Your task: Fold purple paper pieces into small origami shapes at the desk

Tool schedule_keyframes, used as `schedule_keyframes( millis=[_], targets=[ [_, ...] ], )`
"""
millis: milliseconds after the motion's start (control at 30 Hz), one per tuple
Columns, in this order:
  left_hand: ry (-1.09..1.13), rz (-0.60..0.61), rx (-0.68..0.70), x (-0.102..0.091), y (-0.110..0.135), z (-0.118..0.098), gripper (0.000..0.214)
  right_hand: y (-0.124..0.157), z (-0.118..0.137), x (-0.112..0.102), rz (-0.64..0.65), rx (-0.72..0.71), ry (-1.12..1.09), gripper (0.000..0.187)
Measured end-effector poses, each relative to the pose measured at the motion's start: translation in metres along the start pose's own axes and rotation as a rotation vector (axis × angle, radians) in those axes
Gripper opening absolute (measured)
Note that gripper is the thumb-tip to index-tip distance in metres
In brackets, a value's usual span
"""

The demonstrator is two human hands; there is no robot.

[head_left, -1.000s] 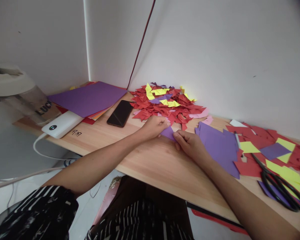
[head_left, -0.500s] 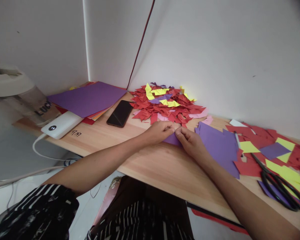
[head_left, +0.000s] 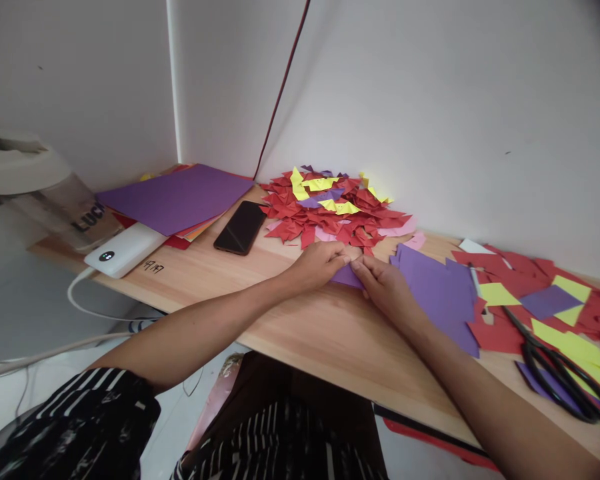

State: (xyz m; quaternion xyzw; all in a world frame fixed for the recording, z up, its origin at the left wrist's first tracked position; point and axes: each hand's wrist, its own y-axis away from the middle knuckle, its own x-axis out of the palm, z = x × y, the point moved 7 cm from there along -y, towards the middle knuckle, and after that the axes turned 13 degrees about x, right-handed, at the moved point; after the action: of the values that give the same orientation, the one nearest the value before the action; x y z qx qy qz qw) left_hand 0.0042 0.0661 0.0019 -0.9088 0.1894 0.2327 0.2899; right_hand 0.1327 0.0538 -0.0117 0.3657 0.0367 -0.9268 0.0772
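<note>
Between my two hands is a small piece of purple paper (head_left: 347, 276), low over the wooden desk. My left hand (head_left: 321, 263) pinches its left side, and my right hand (head_left: 380, 279) pinches it from the right, the fingertips nearly meeting. The fingers hide most of the paper, so its folds cannot be made out. Just beyond the hands lies a heap of folded paper shapes (head_left: 300, 225), mostly red with some yellow, purple and pink. Close to my right hand is a stack of purple paper pieces (head_left: 435, 290).
To the right lie black-handled scissors (head_left: 555, 373) among loose red pieces (head_left: 500, 337) and yellow ones. On the left are a phone (head_left: 240, 228), a white power bank (head_left: 127, 250) with a cable, large purple sheets (head_left: 180, 197) and a clear bottle (head_left: 65, 207). A wall stands behind.
My hands stay at nearly the same place with the purple paper pinched between them. Only a slight shift of the fingers shows.
</note>
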Motion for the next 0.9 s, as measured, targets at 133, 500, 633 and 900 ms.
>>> schedule_keyframes(
  millis=[133,500,633,900],
  targets=[
    [0.007,-0.016,-0.026,-0.002,0.0009,0.0014,0.023,-0.0002,-0.0005,0.0004,0.01,0.012,0.003,0.04],
    [0.064,0.014,-0.04,-0.0009,0.0026,0.0017,0.021,-0.0006,-0.0025,-0.0005,0.018,0.005,-0.061,0.031],
    [0.045,0.017,-0.036,-0.0018,0.0034,0.0011,0.02,-0.0015,-0.006,-0.0024,-0.009,0.006,-0.052,0.031],
    [0.012,0.035,-0.019,0.0017,0.0024,0.0027,0.025,-0.0031,0.002,-0.0004,0.003,-0.094,-0.073,0.023]
  ],
)
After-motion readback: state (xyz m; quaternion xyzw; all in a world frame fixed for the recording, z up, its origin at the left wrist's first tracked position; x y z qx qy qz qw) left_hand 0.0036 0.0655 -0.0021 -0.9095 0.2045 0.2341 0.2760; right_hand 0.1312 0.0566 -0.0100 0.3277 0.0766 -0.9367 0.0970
